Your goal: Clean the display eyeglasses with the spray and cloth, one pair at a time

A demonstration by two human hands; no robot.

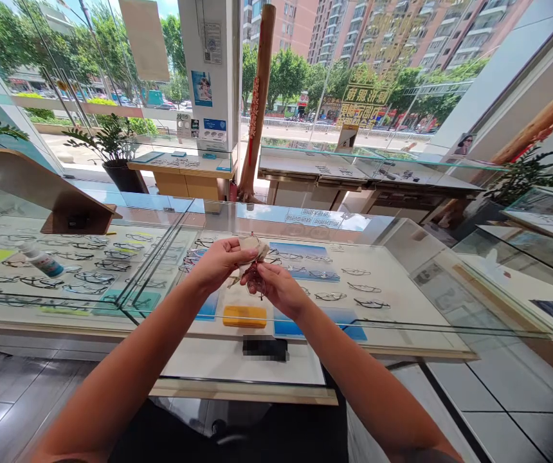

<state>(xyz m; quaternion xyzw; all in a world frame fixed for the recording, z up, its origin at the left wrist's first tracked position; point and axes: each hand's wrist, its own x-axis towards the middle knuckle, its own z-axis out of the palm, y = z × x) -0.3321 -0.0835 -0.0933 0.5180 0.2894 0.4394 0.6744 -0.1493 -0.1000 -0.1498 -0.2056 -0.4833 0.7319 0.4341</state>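
Observation:
Both hands meet above a glass display case. My left hand (219,262) is closed, pinching a crumpled beige cloth (254,246) around part of a pair of eyeglasses. With thumb and fingers, my right hand (279,286) grips the eyeglasses (256,281), whose thin frame hangs upright and has a reddish part near the middle. Fingers and cloth hide much of the frame. Below the hands lies an orange-yellow case (244,316). Nearer to me, a dark, partly blurred object (264,348) rests on a white surface.
The glass display case (402,270) holds rows of eyeglasses on white and blue panels. At left, a white spray bottle (42,260) stands near a brown wooden stand (74,199). Farther back are other display counters (315,168), a potted plant (112,151) and a wooden post (257,96).

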